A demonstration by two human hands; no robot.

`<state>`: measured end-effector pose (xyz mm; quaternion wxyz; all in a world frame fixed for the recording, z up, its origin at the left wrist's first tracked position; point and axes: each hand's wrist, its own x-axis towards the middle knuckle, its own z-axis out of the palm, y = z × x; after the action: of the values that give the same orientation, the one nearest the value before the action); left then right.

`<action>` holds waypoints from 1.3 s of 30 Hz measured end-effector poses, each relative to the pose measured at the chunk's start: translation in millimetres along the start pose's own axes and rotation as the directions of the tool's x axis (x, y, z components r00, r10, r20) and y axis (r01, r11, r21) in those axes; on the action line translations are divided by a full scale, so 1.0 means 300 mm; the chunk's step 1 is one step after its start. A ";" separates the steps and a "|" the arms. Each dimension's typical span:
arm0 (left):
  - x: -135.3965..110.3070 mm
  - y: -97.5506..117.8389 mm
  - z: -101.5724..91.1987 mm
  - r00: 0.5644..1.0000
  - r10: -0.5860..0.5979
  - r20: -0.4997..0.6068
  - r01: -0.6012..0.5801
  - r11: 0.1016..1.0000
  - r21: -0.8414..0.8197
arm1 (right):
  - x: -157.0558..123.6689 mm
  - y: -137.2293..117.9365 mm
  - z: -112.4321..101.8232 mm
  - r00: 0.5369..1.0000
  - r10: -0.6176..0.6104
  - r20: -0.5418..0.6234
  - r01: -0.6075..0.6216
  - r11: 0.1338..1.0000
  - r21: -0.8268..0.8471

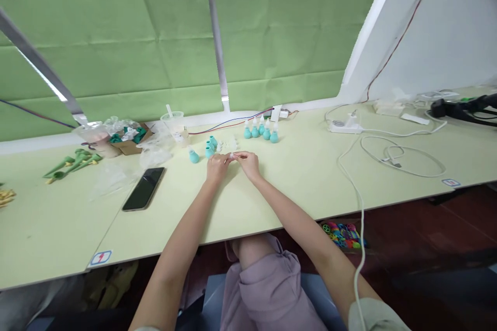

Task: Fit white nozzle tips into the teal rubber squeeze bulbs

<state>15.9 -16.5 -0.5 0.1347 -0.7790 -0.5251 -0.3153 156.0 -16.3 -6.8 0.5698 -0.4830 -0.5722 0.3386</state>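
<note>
Both my hands meet on the pale green table (295, 176). My left hand (217, 166) and my right hand (248, 163) are closed in a pinch on a small clear plastic piece (232, 155) held between their fingertips. Just beyond them lie three teal rubber bulbs with clear tips (205, 149) and some loose clear tips (227, 145). Farther back stands a group of several upright teal bulbs with white nozzles (261, 130).
A black phone (144, 189) lies left of my hands. Behind it are a clear cup (173, 122), crumpled plastic bags (155, 152), a cardboard box (130, 139) and green funnels (73, 161). White cables (392, 158) and a power strip (345, 125) lie on the right.
</note>
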 end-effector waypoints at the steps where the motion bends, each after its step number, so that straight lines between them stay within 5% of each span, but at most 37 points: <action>1: -0.002 0.001 0.000 1.000 0.004 -0.002 -0.004 1.000 0.015 | -0.001 -0.004 -0.002 1.000 0.005 -0.002 -0.005 1.000 0.002; 10: -0.007 0.012 0.009 0.999 -0.030 -0.028 0.031 0.999 0.033 | 0.034 0.028 -0.007 0.995 0.097 0.036 -0.100 0.992 0.082; 26: -0.005 0.020 0.003 0.996 -0.081 -0.042 0.079 0.996 -0.040 | 0.010 0.003 0.004 0.999 0.007 0.036 -0.013 0.989 0.147; 31: -0.009 0.020 0.009 0.998 -0.059 -0.023 0.058 0.997 -0.044 | 0.004 0.019 0.007 0.996 0.090 -0.025 -0.088 0.994 0.070; 39: -0.007 0.020 0.011 0.999 -0.053 -0.008 0.053 0.998 -0.041 | 0.019 0.035 0.007 0.989 0.145 -0.024 -0.138 0.972 0.188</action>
<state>22.0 -18.8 -3.7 0.1126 -0.7660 -0.5384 -0.3329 156.5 -7.3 -15.0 0.5974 -0.4734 -0.4916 0.4212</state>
